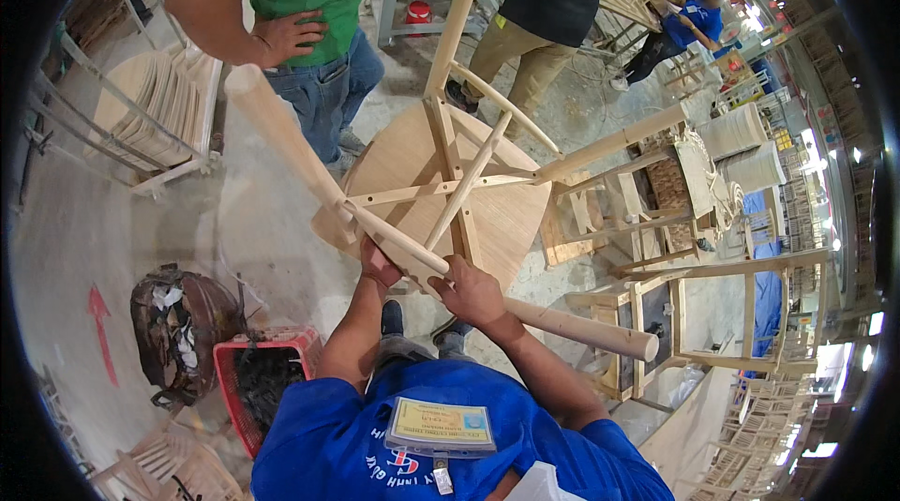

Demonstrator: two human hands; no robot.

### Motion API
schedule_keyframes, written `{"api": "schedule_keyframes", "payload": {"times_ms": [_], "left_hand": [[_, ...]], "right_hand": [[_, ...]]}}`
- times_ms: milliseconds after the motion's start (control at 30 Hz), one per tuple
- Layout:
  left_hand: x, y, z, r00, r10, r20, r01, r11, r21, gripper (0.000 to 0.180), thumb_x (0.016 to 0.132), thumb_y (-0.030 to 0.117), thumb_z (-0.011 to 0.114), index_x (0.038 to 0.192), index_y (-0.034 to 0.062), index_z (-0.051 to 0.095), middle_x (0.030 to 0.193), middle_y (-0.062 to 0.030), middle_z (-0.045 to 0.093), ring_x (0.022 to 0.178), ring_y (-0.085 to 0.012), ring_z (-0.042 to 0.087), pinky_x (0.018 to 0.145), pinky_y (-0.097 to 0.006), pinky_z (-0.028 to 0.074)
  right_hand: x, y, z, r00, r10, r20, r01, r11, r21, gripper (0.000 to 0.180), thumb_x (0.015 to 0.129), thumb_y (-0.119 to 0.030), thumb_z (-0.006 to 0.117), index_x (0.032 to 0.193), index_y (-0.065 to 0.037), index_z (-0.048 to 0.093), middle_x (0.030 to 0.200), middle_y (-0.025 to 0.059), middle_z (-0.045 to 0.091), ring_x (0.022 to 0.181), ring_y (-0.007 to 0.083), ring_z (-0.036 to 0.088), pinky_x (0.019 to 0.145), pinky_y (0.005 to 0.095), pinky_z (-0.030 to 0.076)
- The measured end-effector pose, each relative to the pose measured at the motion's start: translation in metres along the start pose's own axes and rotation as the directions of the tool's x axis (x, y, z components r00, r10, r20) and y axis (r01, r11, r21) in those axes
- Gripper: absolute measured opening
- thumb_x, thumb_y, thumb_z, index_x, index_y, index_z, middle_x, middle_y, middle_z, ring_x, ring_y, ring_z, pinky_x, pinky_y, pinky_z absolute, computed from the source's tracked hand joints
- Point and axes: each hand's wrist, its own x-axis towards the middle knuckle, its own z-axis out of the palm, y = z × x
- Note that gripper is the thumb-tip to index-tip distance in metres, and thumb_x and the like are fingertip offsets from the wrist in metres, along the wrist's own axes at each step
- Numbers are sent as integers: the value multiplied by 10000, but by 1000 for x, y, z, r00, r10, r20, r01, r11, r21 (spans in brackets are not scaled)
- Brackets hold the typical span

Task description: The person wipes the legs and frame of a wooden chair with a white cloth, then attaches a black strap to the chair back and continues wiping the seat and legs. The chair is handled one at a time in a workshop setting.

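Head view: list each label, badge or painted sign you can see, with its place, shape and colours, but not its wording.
ID badge: on the wearer's blue shirt, rectangular, yellowish with clear sleeve.
Arrow marking: painted on the floor at left, red, pointing up.

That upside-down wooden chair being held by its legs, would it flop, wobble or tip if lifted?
The wooden chair probably stays stiff: crossed rungs brace its legs. It looks awkward rather than floppy, so the left hand and right hand both grip one leg. Leaning as it is, it might tip if released.

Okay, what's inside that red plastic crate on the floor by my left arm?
The red crate holds a dark tangle, maybe straps or scrap; I can't tell which. My left forearm and blue shirt cover its right corner.
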Motion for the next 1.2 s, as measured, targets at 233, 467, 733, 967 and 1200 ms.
{"api": "schedule_keyframes", "payload": {"times_ms": [233, 467, 733, 967, 1200], "left_hand": [[11, 0, -11, 995, -47, 86, 48, 999, -15, 744, 928, 639, 519, 1447, 106, 536, 1413, -131, 606, 1273, -362, 592, 1066, -561, 491], [33, -2, -25, 1000, 0, -20, 2, 993, 117, 710, 961, 605, 483, 1457, 100, 522, 1430, -129, 589, 1277, -345, 589, 1065, -540, 491], [52, -18, -5, 994, -106, -31, 110, 980, 167, 701, 970, 596, 482, 1459, 95, 518, 1432, -131, 585, 1278, -340, 587, 1061, -526, 494], [23, -47, -2, 982, -163, -97, 183, 949, 258, 694, 978, 588, 480, 1460, 90, 516, 1434, -133, 581, 1278, -335, 585, 1058, -514, 496], [-12, -87, 24, 988, -105, -112, 145, 878, 457, 686, 987, 580, 479, 1461, 86, 513, 1436, -134, 577, 1279, -330, 583, 1055, -502, 499]], "right_hand": [[12, -1, -4, 997, 59, 47, -58, 998, -29, 504, 914, -542, 678, 856, -44, 630, 738, 224, 678, 745, 445, 686, 667, 527, 536], [10, 1, -6, 997, 67, 36, -68, 997, 40, 518, 899, -573, 692, 840, -58, 684, 677, 194, 653, 672, 409, 678, 625, 496, 530], [8, -14, -52, 968, -92, -233, 81, 995, -56, 556, 923, -599, 648, 779, -62, 654, 623, 165, 639, 594, 378, 668, 558, 482, 523], [-63, -35, -134, 966, -37, -254, 66, 992, 106, 516, 921, -553, 691, 769, -59, 682, 572, 143, 618, 536, 353, 648, 510, 456, 491], [-167, -11, -190, 966, 105, -235, -15, 934, 357, 514, 910, -568, 704, 787, -69, 689, 623, 131, 633, 594, 330, 659, 556, 439, 486]]}}
